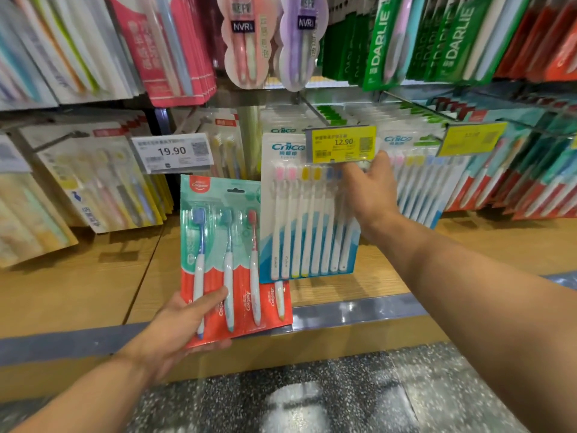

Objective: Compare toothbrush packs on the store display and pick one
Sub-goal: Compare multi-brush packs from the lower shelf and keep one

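Observation:
My left hand (187, 320) grips the lower left corner of a red and teal Colgate pack (231, 245) with three toothbrushes, thumb across its front. It is held upright in front of the display. My right hand (371, 189) reaches onto the right edge of a white and blue Cnice pack (299, 214) of several white-handled brushes hanging on a peg. Its fingers are behind or at the pack's upper right, partly hidden, so the grip is unclear.
A yellow price tag (342, 143) reading 12.90 hangs just above my right hand. A white tag (173, 151) reads 19.90. Green Darlie packs (406, 42) and pink and purple NVR packs (271, 42) hang above. A wooden shelf (93, 285) runs below the packs.

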A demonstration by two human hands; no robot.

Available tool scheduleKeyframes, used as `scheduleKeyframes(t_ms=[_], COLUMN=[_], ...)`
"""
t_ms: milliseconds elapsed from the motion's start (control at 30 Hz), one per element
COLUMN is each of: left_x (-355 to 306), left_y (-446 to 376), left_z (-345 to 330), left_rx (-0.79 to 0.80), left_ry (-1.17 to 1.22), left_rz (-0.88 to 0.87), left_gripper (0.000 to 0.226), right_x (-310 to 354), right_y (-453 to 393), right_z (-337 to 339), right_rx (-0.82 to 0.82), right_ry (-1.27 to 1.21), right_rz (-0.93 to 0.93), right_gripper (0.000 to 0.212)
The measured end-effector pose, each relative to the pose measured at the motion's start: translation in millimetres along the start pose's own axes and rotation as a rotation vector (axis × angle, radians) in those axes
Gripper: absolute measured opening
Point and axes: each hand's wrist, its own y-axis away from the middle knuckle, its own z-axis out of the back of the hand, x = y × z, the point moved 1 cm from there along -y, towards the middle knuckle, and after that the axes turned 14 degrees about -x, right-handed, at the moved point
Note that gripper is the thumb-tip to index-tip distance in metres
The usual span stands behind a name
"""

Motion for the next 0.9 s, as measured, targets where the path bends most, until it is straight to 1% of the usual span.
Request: scheduleKeyframes(t_ms=[100, 233, 367, 433, 533, 633, 667, 700, 767, 800, 900], left_x=[2.8, 5.7, 6.0, 6.2, 7.5, 7.1, 6.8, 6.6, 6.5, 6.3, 5.8], left_y=[-5.0, -12.7, -18.6, -20.1, -23.2, -23.0, -21.9, -20.7, -18.3, -17.3, -16.3], left_z=[3.9, 8.4, 9.7, 8.3, 7.1, 7.1, 7.2, 7.0, 7.3, 7.7, 10.4], left_rx=[-0.016, -0.026, -0.041, -0.051, -0.070, -0.085, -0.088, -0.089, -0.088, -0.087, -0.103], left_ry=[0.006, 0.003, 0.006, 0.010, 0.017, 0.016, 0.013, 0.009, 0.000, -0.004, -0.017], left_rz=[0.013, 0.025, 0.017, 0.019, 0.021, 0.032, 0.034, 0.035, 0.033, 0.031, 0.021], left_gripper=[0.039, 0.044, 0.047, 0.050, 0.045, 0.050, 0.051, 0.051, 0.049, 0.047, 0.032], right_x=[-5.5, -10.0, -14.4, -17.8, -21.4, -23.2, -23.1, -22.6, -22.2, -22.8, -25.9], right_y=[-4.3, -9.1, -15.6, -19.0, -19.9, -21.8, -22.5, -23.0, -23.7, -23.8, -24.2], right_z=[-3.8, -10.6, -20.9, -26.7, -34.9, -42.9, -45.0, -47.2, -50.4, -51.6, -54.5], right_rx=[-0.010, -0.039, -0.036, -0.060, -0.081, -0.120, -0.134, -0.144, -0.175, -0.187, -0.199], right_ry=[0.015, 0.038, 0.050, 0.018, -0.112, -0.197, -0.201, -0.208, -0.208, -0.202, -0.187], right_rz=[-0.009, -0.021, -0.039, -0.042, -0.020, 0.019, 0.014, 0.005, -0.017, -0.024, -0.050], right_gripper=[0.022, 0.023, 0.038, 0.042, 0.035, 0.023, 0.023, 0.027, 0.042, 0.043, 0.034])
